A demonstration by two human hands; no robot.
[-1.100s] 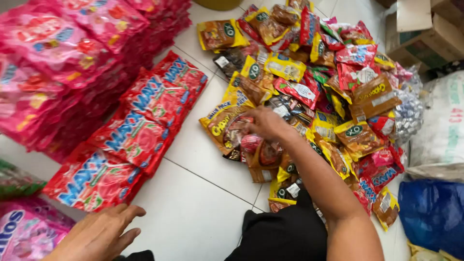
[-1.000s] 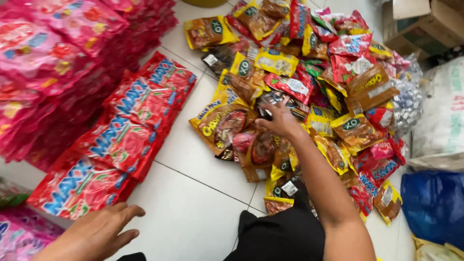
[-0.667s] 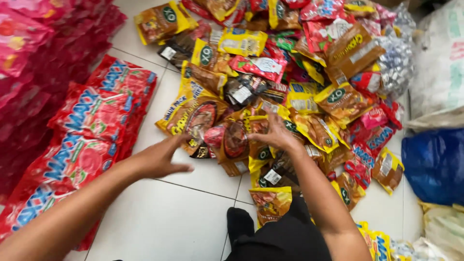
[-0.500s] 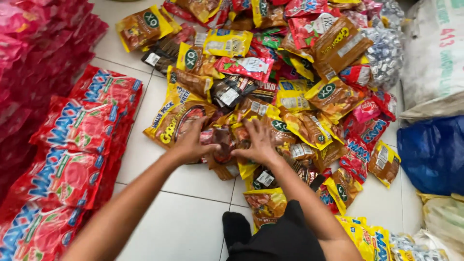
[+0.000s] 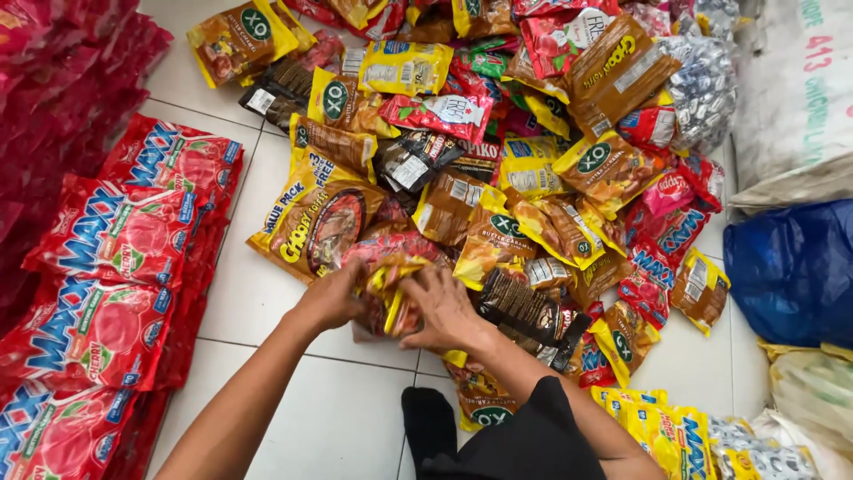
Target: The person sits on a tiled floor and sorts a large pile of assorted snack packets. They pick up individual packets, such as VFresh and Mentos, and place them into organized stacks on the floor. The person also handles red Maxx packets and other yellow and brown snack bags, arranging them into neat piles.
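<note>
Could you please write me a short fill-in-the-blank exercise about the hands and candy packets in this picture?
1. The left hand and the right hand together grip a small bunch of packets, so the number of hands on it is ____.
2. The flat cherry-picture packets at the left are mainly ____ in colour.
3. All packets lie on a white ____ floor.

Missing words: two; red; tiled

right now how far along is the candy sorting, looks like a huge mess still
Partly done. The red cherry candy bags already lie in an overlapping row along the left, beside dark pink stacks. In hand: the left hand and right hand together grip a small bunch of packets at the pile's near edge. Left: most of the mixed pile of yellow, brown and red bags remains unsorted.
</note>
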